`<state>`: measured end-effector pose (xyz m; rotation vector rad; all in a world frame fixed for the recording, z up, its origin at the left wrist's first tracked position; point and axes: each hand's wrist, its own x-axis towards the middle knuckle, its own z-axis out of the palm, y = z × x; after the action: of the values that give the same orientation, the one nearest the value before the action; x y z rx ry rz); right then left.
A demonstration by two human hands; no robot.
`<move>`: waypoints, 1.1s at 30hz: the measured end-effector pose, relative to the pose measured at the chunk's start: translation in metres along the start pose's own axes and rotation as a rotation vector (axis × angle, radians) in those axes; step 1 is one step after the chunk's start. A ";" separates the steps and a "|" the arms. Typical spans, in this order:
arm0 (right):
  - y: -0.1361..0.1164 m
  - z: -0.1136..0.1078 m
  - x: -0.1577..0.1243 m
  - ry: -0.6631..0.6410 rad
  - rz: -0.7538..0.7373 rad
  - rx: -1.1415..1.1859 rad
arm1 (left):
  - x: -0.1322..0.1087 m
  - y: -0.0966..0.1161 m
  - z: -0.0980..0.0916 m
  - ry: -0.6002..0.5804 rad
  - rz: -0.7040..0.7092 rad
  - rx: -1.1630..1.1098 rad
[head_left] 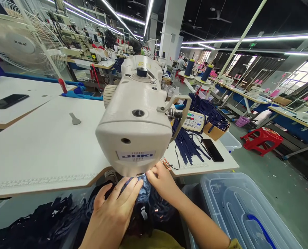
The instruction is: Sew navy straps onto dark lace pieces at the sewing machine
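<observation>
A cream sewing machine [134,129] labelled JUKI stands in front of me, its head hiding the needle area. Under its front end lies a piece of navy blue lace fabric [144,193] hanging towards my lap. My left hand [117,202] rests on the fabric's left side, fingers stretched out and thumb apart. On the other side, my right hand [161,178] pinches the fabric's edge between thumb and fingers, close below the machine head. The fingertips of both hands are partly hidden by the machine.
Navy straps [187,147], a black phone [213,150] and a control panel [193,121] lie right of the machine. A grey metal piece [75,118] is on the left tabletop [40,148]. A lidded plastic bin [237,207] stands at my right; dark fabric [47,221] lies lower left.
</observation>
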<state>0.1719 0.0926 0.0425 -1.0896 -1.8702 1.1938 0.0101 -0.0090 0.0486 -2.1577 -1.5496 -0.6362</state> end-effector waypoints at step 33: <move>-0.010 -0.002 0.015 -0.007 -0.075 -0.294 | 0.003 0.023 0.005 -0.092 -0.087 0.153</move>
<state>0.1638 0.1047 0.0538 -1.1574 -2.1190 0.9003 0.0335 -0.0106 0.0452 -2.0403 -1.6902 -0.4351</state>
